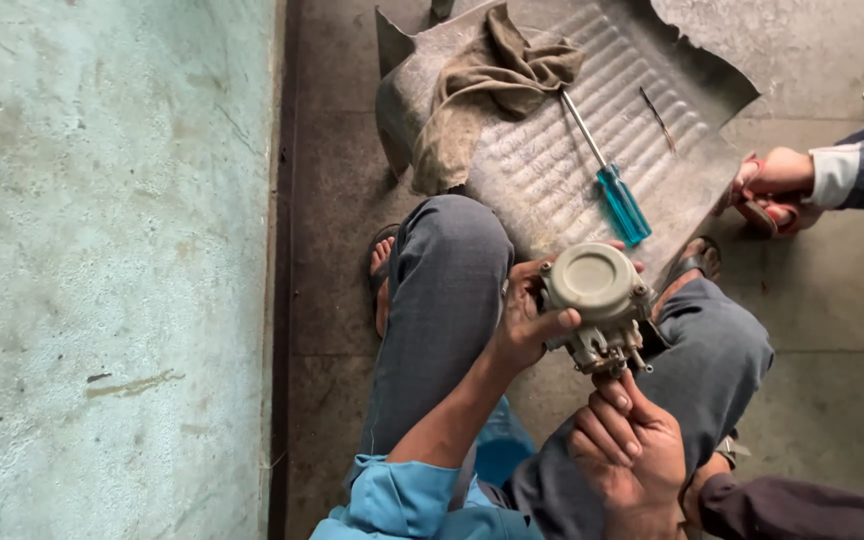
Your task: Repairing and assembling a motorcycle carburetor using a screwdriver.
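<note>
Grey metal fills the middle of my view: a carburetor [600,305] with a round, dull cap, held up between my knees above the floor. My left hand [530,318] is wrapped around its left side, thumb pressed across the body, so that hand is closed on it. My right hand [630,448] sits just below, fingers bunched narrow, with the fingertips [614,392] touching the small brass fittings on the underside. Farther away lies a ribbed metal sheet [552,165] on the concrete floor [337,200], carrying a crumpled brown rag [482,85] on its left part and a blue-handled screwdriver [607,175] to the right. At the right edge another person's foot in a red sandal [774,195] rests beside the sheet.
</note>
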